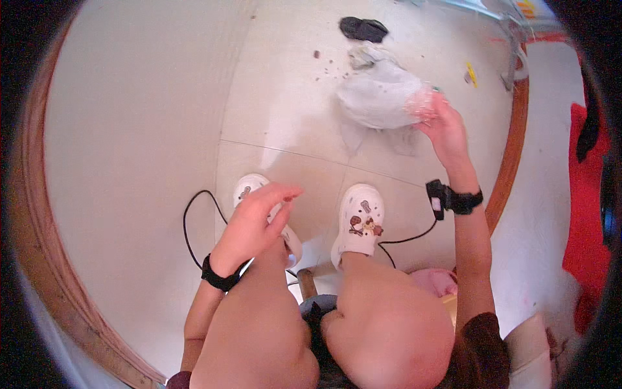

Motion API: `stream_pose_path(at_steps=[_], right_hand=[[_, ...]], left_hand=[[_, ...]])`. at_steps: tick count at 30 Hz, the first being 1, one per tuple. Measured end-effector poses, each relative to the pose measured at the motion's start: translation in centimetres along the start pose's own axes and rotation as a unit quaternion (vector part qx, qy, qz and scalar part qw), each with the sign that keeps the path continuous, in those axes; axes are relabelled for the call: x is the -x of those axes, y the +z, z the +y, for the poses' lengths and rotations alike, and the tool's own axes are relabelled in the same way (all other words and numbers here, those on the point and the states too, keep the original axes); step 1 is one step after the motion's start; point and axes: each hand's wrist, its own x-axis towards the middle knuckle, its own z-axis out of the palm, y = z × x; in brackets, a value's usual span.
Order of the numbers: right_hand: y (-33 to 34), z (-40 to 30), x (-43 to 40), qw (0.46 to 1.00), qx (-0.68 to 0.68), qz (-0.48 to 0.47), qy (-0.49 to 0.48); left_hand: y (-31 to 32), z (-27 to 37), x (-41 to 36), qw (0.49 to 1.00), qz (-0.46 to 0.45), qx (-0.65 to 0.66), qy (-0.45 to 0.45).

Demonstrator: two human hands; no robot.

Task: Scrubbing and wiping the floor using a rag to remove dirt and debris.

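My right hand [443,121] grips the right end of a whitish cloth or bag [381,97], and motion blur keeps its material uncertain. Reddish, speckled stuff shows at that end, by the fingertips. Below the bundle a grey, see-through blur trails over the floor tiles. My left hand [260,219] hovers over my left leg and a white clog [249,187], fingers apart and holding nothing. Each wrist wears a black strap; a small black device [436,198] sits at the right one, with a cable running from it.
A black shoe or cloth item [363,29] lies at the far side, near scattered dark crumbs [330,73]. A yellow tool [471,74] rests on the floor by a metal frame leg [509,63]. Black cable [187,221] loops past my feet. Red fabric [585,209] hangs at right.
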Motion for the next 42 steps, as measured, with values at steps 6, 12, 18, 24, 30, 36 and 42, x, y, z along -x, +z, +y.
stream_pose_path(at_steps=[6,12,18,24,30,36,42], right_hand=[[1.6,-5.2,1.5,0.903,-0.365,-0.226,-0.024],[4.9,-8.2,3.3,0.817,-0.466,-0.334,-0.069],[10.2,-6.3,1.8,0.873,-0.341,-0.343,0.059],[13.4,-2.5,-3.4,0.98,-0.006,-0.193,0.049],[9.7,-4.8,-8.1,0.689,0.689,-0.156,-0.162],[15.8,-5.6,-3.5,0.657,0.58,-0.324,-0.356],[16.8,0.8,-5.6,0.556,0.553,-0.232,-0.575]], left_hand=[[-2.2,-1.2,6.3,0.976,0.148,0.118,-0.104],[-2.0,-0.2,16.6,0.913,0.262,0.229,-0.21],[0.0,-3.4,15.3,0.895,0.208,0.284,-0.275],[1.4,-3.9,11.3,0.916,0.135,0.235,-0.295],[2.4,-5.1,12.5,0.895,0.17,0.268,-0.313],[3.7,-6.1,13.0,0.896,0.24,0.284,-0.241],[4.2,-5.4,12.2,0.887,0.265,0.341,-0.162]])
